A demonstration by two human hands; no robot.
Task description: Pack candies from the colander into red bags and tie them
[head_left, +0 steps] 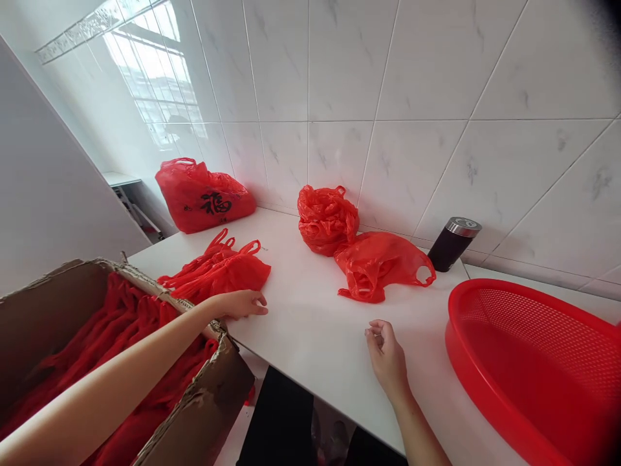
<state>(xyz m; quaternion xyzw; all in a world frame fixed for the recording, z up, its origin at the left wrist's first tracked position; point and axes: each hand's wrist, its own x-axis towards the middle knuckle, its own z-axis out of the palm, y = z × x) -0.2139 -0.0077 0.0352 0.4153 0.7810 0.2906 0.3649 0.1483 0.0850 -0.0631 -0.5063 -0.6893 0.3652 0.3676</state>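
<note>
My left hand reaches across the corner of a cardboard box and lies flat on the white counter, fingers stretched out and touching the edge of a pile of flat red plastic bags. My right hand rests on the counter near its front edge, fingers loosely curled with nothing visible in them. A crumpled red bag and a flatter red bag lie beyond it by the wall.
The cardboard box at the left is full of red bags. A stuffed red bag with black print sits at the back left. A black tumbler stands by the tiled wall. A large red basket fills the right side.
</note>
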